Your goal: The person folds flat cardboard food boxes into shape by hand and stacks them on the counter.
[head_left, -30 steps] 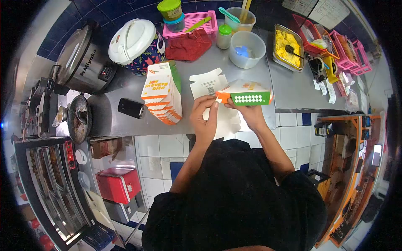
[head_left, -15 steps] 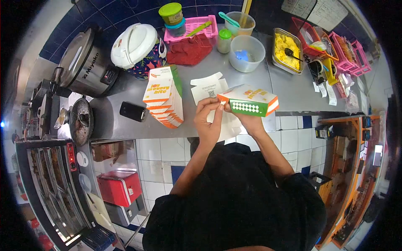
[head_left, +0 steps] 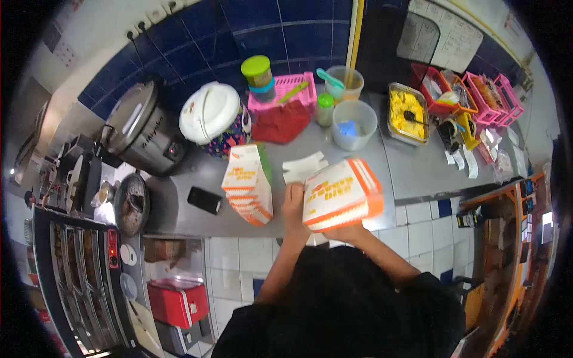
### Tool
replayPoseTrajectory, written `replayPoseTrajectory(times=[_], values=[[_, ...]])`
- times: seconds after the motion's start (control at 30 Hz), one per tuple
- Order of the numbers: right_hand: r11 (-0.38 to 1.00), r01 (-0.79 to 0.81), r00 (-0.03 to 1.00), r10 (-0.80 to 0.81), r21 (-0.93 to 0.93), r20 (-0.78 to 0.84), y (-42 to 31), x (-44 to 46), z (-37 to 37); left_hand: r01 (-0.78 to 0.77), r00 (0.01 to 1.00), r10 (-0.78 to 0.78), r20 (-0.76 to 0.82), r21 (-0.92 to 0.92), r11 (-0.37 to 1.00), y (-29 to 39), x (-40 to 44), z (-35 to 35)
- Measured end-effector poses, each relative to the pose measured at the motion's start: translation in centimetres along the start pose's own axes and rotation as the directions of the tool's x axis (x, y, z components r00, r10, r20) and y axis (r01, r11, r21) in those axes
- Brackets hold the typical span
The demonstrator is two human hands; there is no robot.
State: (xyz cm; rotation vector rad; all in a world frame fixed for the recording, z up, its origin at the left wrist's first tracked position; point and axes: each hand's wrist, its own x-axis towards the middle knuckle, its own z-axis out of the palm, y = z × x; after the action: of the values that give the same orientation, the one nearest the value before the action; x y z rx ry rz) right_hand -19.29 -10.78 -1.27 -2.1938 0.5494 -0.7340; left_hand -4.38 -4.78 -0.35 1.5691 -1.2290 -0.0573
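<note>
A white food carton with orange edges and yellow-orange lettering is held above the front of the counter, its printed panel facing up. My left hand grips its left side, fingers partly hidden behind the carton. From below, my right hand holds its near edge, and most of those fingers are covered. Behind the carton a flat white carton sheet lies on the counter, partly hidden. To the left of my hands stands a stack of nested cartons in the same print, with a green side.
A black phone lies left of the stack. Behind are a rice cooker, a red cloth, a clear tub and a tray of yellow food. The counter's front edge runs beneath my hands.
The carton has turned so that its printed top shows instead of its green patterned side. Both hands have shifted around it. The camera view has tilted up, showing more wall.
</note>
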Motion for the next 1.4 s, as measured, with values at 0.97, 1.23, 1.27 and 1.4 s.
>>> replayPoseTrajectory(times=[0.97, 1.23, 1.27, 1.4], values=[[-0.904, -0.207, 0.962, -0.117, 0.375, 0.248, 10.2, -8.0, 0.8, -0.05, 0.989, 0.064, 0.131, -0.107, 0.993, 0.9, -1.2, 0.0], [-0.897, -0.178, 0.969, -0.088, 0.404, 0.232, 8.2, -6.8, -0.5, -0.015, 0.99, 0.038, 0.136, -0.165, 0.986, 0.4, -0.7, -0.4], [-0.887, -0.162, 0.973, -0.069, 0.433, 0.222, 8.5, -6.5, -0.3, -0.005, 0.99, 0.03, 0.14, -0.173, 0.985, 0.3, -0.6, -0.4], [-0.598, -0.146, 0.979, 0.026, 0.788, 0.201, 7.7, -4.8, -1.5, 0.035, 0.987, -0.001, 0.158, -0.215, 0.976, 0.2, -0.4, -0.5]])
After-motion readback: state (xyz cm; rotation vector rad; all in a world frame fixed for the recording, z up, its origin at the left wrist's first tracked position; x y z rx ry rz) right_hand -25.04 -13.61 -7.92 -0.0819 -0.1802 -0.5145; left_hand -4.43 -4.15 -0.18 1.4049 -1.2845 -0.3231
